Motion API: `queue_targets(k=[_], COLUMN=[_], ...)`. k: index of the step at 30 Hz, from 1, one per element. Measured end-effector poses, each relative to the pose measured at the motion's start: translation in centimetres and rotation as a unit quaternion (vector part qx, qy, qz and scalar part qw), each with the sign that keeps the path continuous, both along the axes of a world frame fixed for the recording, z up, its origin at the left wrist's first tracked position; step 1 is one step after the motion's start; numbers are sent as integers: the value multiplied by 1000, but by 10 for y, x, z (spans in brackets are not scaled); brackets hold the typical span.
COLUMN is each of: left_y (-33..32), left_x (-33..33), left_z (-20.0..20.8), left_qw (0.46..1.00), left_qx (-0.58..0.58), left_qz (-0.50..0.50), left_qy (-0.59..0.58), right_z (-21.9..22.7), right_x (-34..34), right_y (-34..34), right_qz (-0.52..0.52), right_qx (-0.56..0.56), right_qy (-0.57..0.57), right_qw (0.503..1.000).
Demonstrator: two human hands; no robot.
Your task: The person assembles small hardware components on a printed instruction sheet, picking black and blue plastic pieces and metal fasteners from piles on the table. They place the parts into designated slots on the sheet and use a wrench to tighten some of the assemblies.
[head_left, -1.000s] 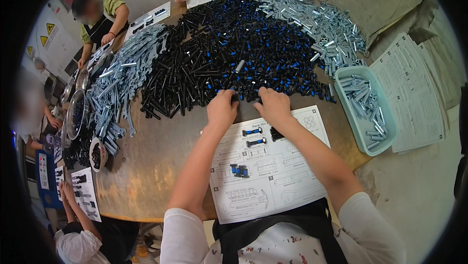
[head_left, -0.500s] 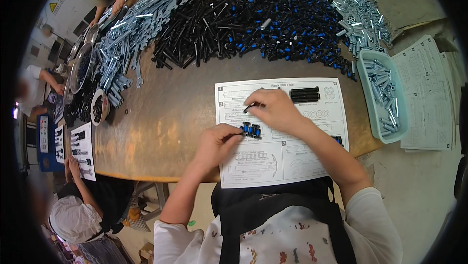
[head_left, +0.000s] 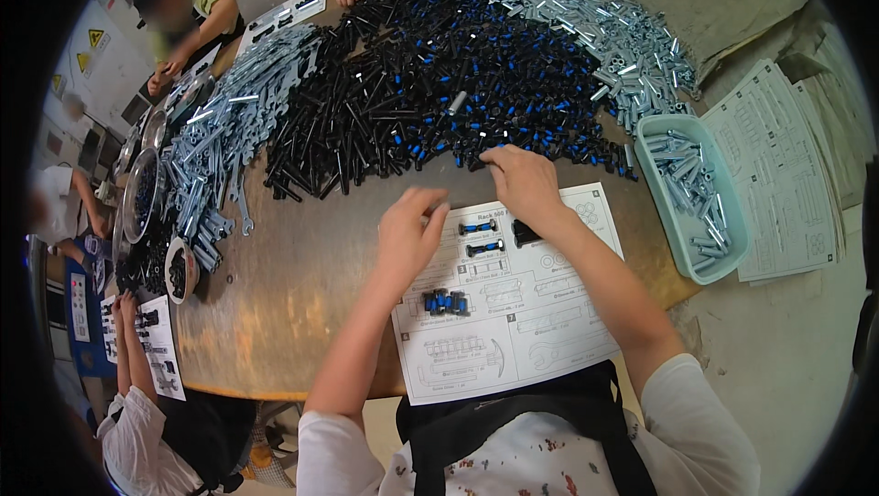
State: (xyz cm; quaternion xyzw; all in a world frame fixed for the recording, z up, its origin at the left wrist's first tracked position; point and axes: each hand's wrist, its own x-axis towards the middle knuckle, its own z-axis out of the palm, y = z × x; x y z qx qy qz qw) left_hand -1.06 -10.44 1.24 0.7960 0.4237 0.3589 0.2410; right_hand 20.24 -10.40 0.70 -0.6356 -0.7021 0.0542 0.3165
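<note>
My right hand (head_left: pixel 524 183) reaches to the near edge of a pile of black bolts with blue patches (head_left: pixel 522 84). Its fingertips close on a black bolt (head_left: pixel 476 164) there. Slightly blurred, my left hand (head_left: pixel 414 226) hovers over the upper left of a printed sheet (head_left: pixel 494 350), fingers apart from the thumb and nothing seen between them. Below it on the sheet lies a tight row of blue-patched bolts (head_left: pixel 446 302). Two longer bolts lie higher up, an upper bolt (head_left: pixel 476 228) and a lower bolt (head_left: pixel 485 248). Black cylindrical parts (head_left: pixel 525 233) are partly hidden by my right forearm.
Silvery sleeves (head_left: pixel 641 48) heap at the back right, beside a pale green tub (head_left: pixel 743 249) of similar parts. Flat wrenches (head_left: pixel 243 121) and a white bowl (head_left: pixel 188 284) lie left. Paper stacks (head_left: pixel 778 176) stand right. Co-workers sit along the table's far and left sides.
My right hand has moved from the sheet forward to the bolt pile. My left hand has left the bolt row and risen. The view has shifted, with more of the far side showing.
</note>
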Motion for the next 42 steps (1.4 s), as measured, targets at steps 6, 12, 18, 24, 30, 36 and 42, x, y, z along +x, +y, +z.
queue_targets(k=[6, 12, 18, 24, 30, 36, 42], left_y=[63, 71, -16, -114, -144, -112, -105], left_x=[76, 65, -48, -91, -89, -93, -79], left_z=[-31, -35, -4, -23, -25, -8, -9], left_qw=[982, 989, 971, 980, 973, 988, 983], left_qx=[-21, -81, -231, -199, -203, -153, -151], left_qz=[99, 70, -22, -11, 93, -16, -60], left_qy=[159, 100, -54, -3, -61, 28, 83], right_z=[-13, -25, 6, 12, -5, 16, 3], right_x=[13, 19, 5, -58, -116, -82, -86], right_y=[25, 38, -11, -61, -67, -92, -130], right_qz=[-47, -18, 15, 282, 365, 280, 203], right_qx=[0, 45, -45, -106, -148, -134, -172], right_qy=[-41, -88, 154, 135, -12, -36, -42], right_qw=[998, 995, 987, 944, 919, 950, 963])
